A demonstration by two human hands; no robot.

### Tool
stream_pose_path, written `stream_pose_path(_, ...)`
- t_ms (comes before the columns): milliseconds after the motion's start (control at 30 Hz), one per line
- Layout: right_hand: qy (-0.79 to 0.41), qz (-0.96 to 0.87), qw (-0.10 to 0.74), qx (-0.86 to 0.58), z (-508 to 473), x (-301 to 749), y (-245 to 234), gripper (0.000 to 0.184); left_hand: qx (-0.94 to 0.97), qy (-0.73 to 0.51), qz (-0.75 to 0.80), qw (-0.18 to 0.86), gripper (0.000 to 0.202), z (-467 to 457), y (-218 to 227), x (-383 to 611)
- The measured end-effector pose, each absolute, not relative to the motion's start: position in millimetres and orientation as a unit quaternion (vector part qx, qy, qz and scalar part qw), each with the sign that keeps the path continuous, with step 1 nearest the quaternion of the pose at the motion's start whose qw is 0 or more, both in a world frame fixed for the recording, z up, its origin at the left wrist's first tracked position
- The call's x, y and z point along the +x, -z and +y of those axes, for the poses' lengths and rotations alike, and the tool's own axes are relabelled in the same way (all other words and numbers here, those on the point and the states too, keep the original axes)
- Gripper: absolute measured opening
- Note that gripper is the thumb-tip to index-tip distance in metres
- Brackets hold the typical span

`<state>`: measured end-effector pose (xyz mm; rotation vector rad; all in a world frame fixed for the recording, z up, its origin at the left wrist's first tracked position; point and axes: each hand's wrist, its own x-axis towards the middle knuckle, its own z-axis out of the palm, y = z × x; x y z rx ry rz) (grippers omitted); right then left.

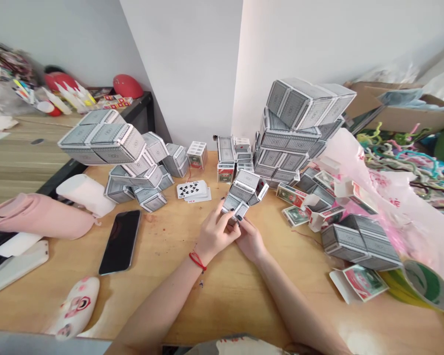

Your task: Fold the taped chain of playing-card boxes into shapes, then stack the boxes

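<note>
At the middle of the table, both my hands are closed around a small block of folded playing cards [235,203] with grey patterned backs. My left hand [215,235], with a red string at the wrist, presses its fingers on the block's top and near face. My right hand [250,240] grips it from below and the right; some of its fingers are hidden. Just beyond the block are more card blocks [225,150] and a red card box [225,173]. Loose playing cards [193,191], a ten of spades on top, lie to the left.
Tall stacks of card blocks stand at right [292,133] and left [107,143]. Opened card boxes [296,215] and a tape roll [422,283] lie at right. A black phone [120,241], a pink bottle [48,215] and a white oval case [77,306] are at left.
</note>
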<state>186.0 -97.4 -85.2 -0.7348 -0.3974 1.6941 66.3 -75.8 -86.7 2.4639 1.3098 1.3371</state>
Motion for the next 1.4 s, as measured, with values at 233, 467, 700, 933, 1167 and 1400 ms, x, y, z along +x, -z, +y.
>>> stream_pose_path(233,-0.725,-0.167,0.593,-0.307,-95.7,185.9,86.3,0.019,0.806,-0.411,0.419,0.078,0.038,-75.6,87.0,65.2)
stream_pose_path(467,-0.734,-0.166,0.587,-0.299,-96.4,185.8,82.5,0.015,0.801,-0.419,0.422,0.072,0.035,-76.6,88.4,66.3)
stream_pose_path(700,-0.73,-0.165,0.583,-0.317,-96.3,186.6,85.4,0.019,0.799,-0.43,0.412,0.08,0.034,-76.4,88.3,67.1)
stream_pose_path(933,-0.73,-0.161,0.58,-0.323,-96.6,185.6,82.1,0.021,0.804,-0.414,0.416,0.097,0.038,-77.8,88.3,67.7)
stream_pose_path(1167,-0.716,-0.166,0.591,-0.333,-92.2,185.5,90.5,0.025,0.769,-0.434,0.446,0.148,0.062,-71.9,91.6,69.0)
stream_pose_path(1400,-0.713,-0.153,0.591,-0.345,-87.0,191.3,100.4,0.036,0.77,-0.439,0.434,0.161,0.051,-74.6,89.1,68.5)
